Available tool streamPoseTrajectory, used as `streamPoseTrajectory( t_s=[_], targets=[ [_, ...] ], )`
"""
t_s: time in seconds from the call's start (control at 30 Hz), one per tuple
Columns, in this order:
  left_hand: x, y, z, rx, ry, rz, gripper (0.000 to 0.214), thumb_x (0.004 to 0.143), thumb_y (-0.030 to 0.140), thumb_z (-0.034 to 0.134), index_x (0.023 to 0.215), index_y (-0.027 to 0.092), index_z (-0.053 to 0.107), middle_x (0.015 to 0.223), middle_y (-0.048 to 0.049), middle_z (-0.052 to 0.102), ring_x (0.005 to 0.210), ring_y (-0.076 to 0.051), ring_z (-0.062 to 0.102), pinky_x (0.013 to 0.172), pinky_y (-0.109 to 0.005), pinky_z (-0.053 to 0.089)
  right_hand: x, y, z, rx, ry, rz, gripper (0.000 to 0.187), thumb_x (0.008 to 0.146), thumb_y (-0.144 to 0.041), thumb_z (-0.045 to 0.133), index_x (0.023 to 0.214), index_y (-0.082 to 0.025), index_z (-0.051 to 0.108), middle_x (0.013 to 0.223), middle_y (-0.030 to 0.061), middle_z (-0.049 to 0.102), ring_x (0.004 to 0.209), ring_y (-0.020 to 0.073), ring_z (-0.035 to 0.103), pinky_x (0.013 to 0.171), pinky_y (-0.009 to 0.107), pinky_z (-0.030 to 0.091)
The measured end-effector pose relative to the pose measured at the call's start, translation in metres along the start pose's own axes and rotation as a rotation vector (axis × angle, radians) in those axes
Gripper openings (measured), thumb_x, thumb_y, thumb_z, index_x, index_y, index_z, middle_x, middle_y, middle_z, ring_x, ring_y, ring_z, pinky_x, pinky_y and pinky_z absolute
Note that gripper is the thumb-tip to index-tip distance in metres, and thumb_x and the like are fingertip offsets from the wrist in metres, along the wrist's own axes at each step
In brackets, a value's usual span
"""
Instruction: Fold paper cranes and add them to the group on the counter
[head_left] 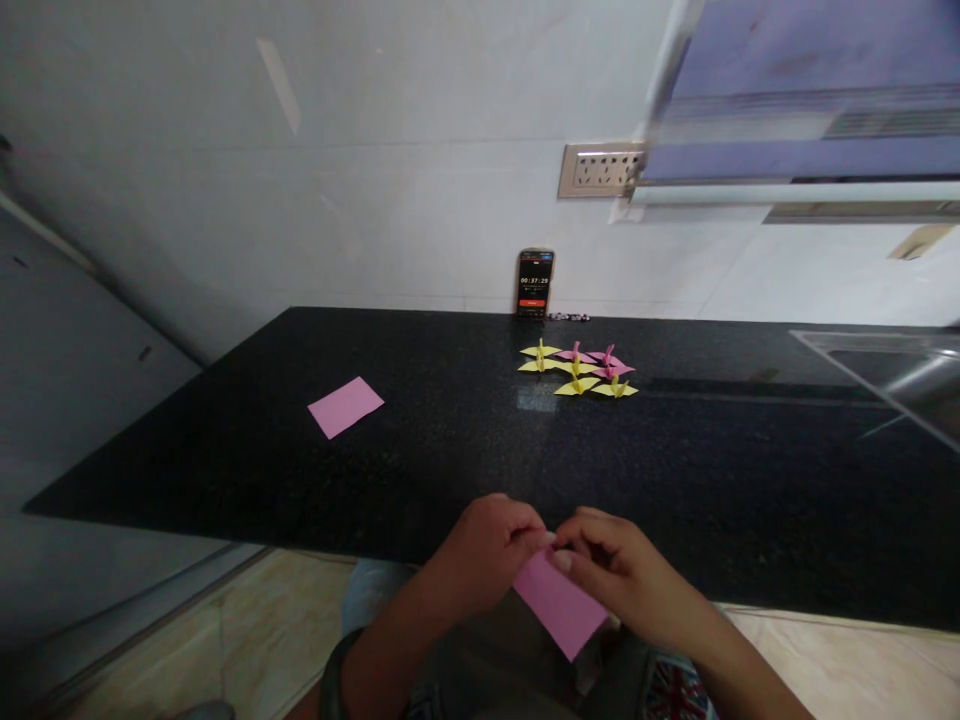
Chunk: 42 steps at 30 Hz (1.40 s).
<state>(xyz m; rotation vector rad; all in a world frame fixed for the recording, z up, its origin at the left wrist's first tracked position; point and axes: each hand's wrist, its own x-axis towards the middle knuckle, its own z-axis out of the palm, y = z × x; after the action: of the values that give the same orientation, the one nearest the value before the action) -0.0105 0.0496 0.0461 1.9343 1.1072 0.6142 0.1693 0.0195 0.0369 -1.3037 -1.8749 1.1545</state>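
Observation:
A pink sheet of paper (562,605) is held between my two hands at the front edge of the dark counter. My left hand (495,545) pinches its upper corner from the left, thumb against the paper. Close beside it, my right hand (611,560) grips the same edge with thumb and bent fingers. The fingertips of both hands nearly meet, and the sheet hangs down below them over my lap. Whether that top edge is folded is hidden by the fingers.
Folded yellow paper cranes (576,385) and pink paper cranes (607,357) stand grouped on the black counter (450,430). Another pink sheet (346,406) lies at the left. A phone (535,284) showing a timer leans on the wall. A sink (900,375) is at the right.

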Motion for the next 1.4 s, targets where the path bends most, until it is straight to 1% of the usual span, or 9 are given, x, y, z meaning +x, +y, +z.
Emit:
streamPoseTrajectory(
  t_s=[0.07,0.17,0.23,0.33,0.43,0.53,0.63,0.77,1.4],
  targets=[
    [0.002,0.002,0.003,-0.126,0.07,-0.038,0.015,0.072,0.024,0.052,0.074,0.017,0.065,0.064,0.0002,0.059,0.064,-0.013,0.051,0.059,-0.022,0.035,0.003,0.003,0.011,0.219,-0.05,0.084,0.024,0.079,-0.031,0.049,0.061,-0.015,0.053,0.055,-0.0028,0.044,0.051,0.0088,0.039,0.047,0.021,0.029],
    [0.004,-0.001,0.007,-0.459,0.282,-0.184,0.031,0.069,0.028,0.058,0.097,0.016,0.059,0.072,-0.0023,0.061,0.066,-0.014,0.053,0.061,-0.024,0.039,0.005,0.011,0.026,0.521,0.144,0.226,0.026,0.077,-0.036,0.052,0.063,-0.015,0.053,0.052,-0.0043,0.042,0.046,0.007,0.035,0.044,0.02,0.026],
    [0.004,-0.003,0.012,-0.699,0.259,-0.222,0.032,0.068,0.028,0.06,0.096,0.012,0.058,0.075,-0.0048,0.061,0.067,-0.014,0.054,0.062,-0.025,0.041,0.005,0.016,0.032,0.675,0.245,0.278,0.026,0.075,-0.038,0.054,0.062,-0.015,0.053,0.049,-0.0052,0.041,0.044,0.0064,0.034,0.043,0.019,0.025],
    [0.001,-0.005,0.02,-0.854,0.219,-0.286,0.023,0.069,0.03,0.058,0.076,0.008,0.061,0.065,-0.004,0.059,0.057,-0.011,0.049,0.055,-0.023,0.038,0.003,0.017,0.034,0.708,0.253,0.278,0.029,0.073,-0.036,0.057,0.056,-0.014,0.052,0.045,-0.0055,0.04,0.042,0.0057,0.032,0.042,0.019,0.023],
    [-0.003,-0.007,0.028,-0.855,0.285,-0.347,0.022,0.069,0.03,0.059,0.065,0.008,0.059,0.056,-0.0007,0.053,0.049,-0.008,0.041,0.049,-0.021,0.032,0.004,0.013,0.031,0.637,0.228,0.227,0.026,0.073,-0.034,0.058,0.058,-0.013,0.055,0.05,-0.0031,0.046,0.047,0.0069,0.038,0.045,0.019,0.029],
    [-0.006,-0.009,0.034,-0.82,0.258,-0.349,0.023,0.069,0.03,0.059,0.064,0.008,0.059,0.054,0.0006,0.05,0.048,-0.007,0.037,0.047,-0.02,0.029,0.007,0.01,0.027,0.658,0.228,0.178,0.018,0.073,-0.033,0.058,0.072,-0.015,0.058,0.063,-0.0006,0.054,0.056,0.0093,0.045,0.053,0.021,0.036],
    [-0.007,-0.01,0.038,-0.762,0.211,-0.335,0.026,0.07,0.033,0.057,0.063,0.008,0.059,0.054,0.0006,0.048,0.049,-0.007,0.036,0.047,-0.02,0.028,0.01,0.011,0.027,0.663,0.257,0.184,0.019,0.073,-0.033,0.058,0.068,-0.015,0.056,0.058,-0.0027,0.05,0.052,0.0077,0.042,0.049,0.02,0.033],
    [-0.008,-0.009,0.041,-0.696,0.229,-0.342,0.031,0.072,0.037,0.054,0.061,0.008,0.058,0.053,0.0014,0.045,0.048,-0.007,0.034,0.045,-0.02,0.026,0.01,0.014,0.028,0.675,0.285,0.211,0.024,0.073,-0.034,0.058,0.06,-0.015,0.05,0.051,-0.0047,0.045,0.047,0.0061,0.036,0.045,0.018,0.029],
    [-0.007,-0.003,0.04,-0.576,0.238,-0.365,0.034,0.07,0.042,0.054,0.061,0.009,0.06,0.051,0.0014,0.045,0.046,-0.007,0.033,0.043,-0.02,0.023,0.009,0.011,0.029,0.633,0.278,0.237,0.03,0.07,-0.04,0.059,0.057,-0.016,0.048,0.05,-0.0048,0.043,0.045,0.0072,0.035,0.044,0.02,0.028]
  ],
)
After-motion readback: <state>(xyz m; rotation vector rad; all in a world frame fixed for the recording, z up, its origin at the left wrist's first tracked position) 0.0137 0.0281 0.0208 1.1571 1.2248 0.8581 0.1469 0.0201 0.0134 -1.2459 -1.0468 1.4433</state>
